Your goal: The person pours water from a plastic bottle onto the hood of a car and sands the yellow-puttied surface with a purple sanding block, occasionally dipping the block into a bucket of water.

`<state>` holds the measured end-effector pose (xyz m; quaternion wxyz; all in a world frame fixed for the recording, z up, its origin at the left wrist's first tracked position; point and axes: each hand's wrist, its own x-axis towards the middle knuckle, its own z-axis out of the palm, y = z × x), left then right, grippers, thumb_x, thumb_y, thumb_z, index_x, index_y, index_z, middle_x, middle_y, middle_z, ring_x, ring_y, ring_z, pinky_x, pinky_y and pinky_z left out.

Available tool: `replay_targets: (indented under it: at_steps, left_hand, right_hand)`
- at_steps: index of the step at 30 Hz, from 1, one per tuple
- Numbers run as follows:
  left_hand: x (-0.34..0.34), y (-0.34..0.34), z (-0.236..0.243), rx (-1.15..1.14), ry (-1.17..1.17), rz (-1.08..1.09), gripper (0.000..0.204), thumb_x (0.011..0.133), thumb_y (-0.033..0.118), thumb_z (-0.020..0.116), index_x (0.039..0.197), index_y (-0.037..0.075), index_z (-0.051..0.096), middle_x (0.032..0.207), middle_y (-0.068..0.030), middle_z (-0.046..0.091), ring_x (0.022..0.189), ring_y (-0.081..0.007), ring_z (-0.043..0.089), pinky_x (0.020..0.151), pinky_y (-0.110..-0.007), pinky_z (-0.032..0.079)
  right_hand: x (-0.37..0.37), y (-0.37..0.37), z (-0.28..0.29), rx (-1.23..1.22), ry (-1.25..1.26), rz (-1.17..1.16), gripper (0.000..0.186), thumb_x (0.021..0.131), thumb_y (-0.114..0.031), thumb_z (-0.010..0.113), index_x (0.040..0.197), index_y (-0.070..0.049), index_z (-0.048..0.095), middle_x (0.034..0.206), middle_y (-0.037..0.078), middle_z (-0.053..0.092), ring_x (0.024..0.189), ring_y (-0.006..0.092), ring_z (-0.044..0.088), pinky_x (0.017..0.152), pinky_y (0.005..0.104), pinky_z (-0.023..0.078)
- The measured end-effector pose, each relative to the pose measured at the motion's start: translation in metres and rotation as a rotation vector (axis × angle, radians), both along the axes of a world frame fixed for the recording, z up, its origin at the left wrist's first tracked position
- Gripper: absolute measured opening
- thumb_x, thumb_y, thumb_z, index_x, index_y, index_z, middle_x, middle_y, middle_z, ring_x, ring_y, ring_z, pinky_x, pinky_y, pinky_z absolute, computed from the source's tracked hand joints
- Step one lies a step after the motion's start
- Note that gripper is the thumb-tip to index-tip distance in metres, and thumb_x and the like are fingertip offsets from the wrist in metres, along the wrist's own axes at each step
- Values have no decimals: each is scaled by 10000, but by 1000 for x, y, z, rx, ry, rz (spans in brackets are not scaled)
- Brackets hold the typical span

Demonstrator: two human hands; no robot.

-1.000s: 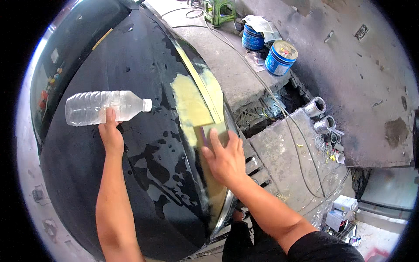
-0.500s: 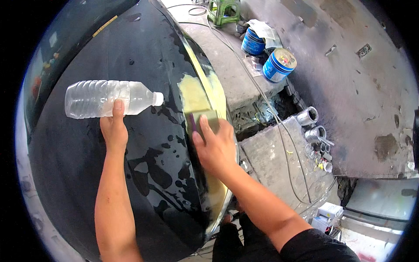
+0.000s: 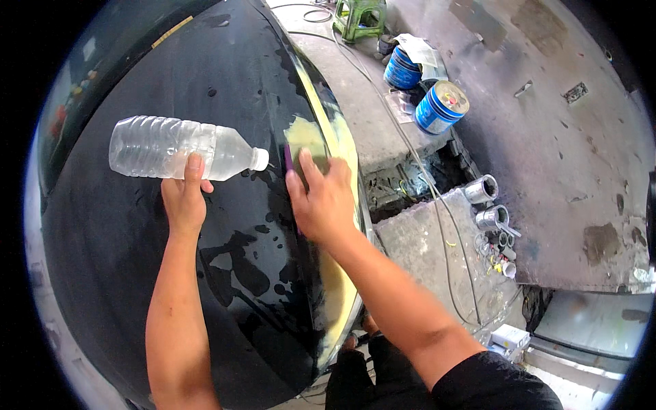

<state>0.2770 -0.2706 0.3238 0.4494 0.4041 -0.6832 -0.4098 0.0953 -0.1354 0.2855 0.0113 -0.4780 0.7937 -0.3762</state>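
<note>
My left hand (image 3: 183,205) grips a clear plastic bottle (image 3: 164,147) with a white cap, holding it on its side above a black car panel (image 3: 137,273). The cap end points right and dips slightly. My right hand (image 3: 324,201) presses a sanding block (image 3: 288,158) flat on the panel's right edge, fingers spread over its top. The block shows a purple side; most of it is hidden under the fingers. Around it lies a pale yellow filler patch (image 3: 301,128) running along the edge. Water drops and wet streaks (image 3: 246,273) cover the black surface.
Right of the panel, two blue buckets (image 3: 441,109) and a green stool (image 3: 360,19) stand on the concrete floor. A hose (image 3: 410,140) crosses it beside a dark pit (image 3: 410,181). Metal cans (image 3: 480,189) and tape rolls lie by the grey wall (image 3: 547,137).
My right hand and the sanding block have slid farther up along the panel edge. The bottle has shifted slightly right, its cap end now tilting a little downward.
</note>
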Motion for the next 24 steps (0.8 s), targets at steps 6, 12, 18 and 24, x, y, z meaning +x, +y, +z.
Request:
replay_targets:
  at_steps: [6,12,18,24]
  left_hand:
    - [16,-2,-3,27,-42,38,500,966,481,595,987,-16,651,806,-35,597,615,-94,533,578,-255,435]
    - [3,-3,-6,24,9,-6,449,964,434,614,977,-13,648,807,-32,594,612,-92,530,561,-257,434]
    - [13,-3,-7,27,16,24,447,957,436,617,969,-10,644,799,-27,592,606,-93,522,562,-253,436]
    - [1,-3,-6,6,10,-12,444,960,435,604,973,-7,642,785,-24,587,605,-92,521,561,-256,438]
  right_hand:
    - [8,47,-13,-23,84,81,453,912,-312,649,1304,-93,592,1164,307,511,1048,457,532,893,493,485]
    - [-1,-1,1,-37,-38,29,447,934,-337,634,1319,-113,602,1191,309,519,1098,459,536,910,488,491]
    - [9,57,-20,-12,96,77,444,923,-322,653,1306,-102,601,1173,308,521,1086,478,529,904,491,491]
    - [-2,-6,7,-42,-42,13,457,915,-311,664,1319,-110,591,1153,303,525,1055,464,546,895,483,488]
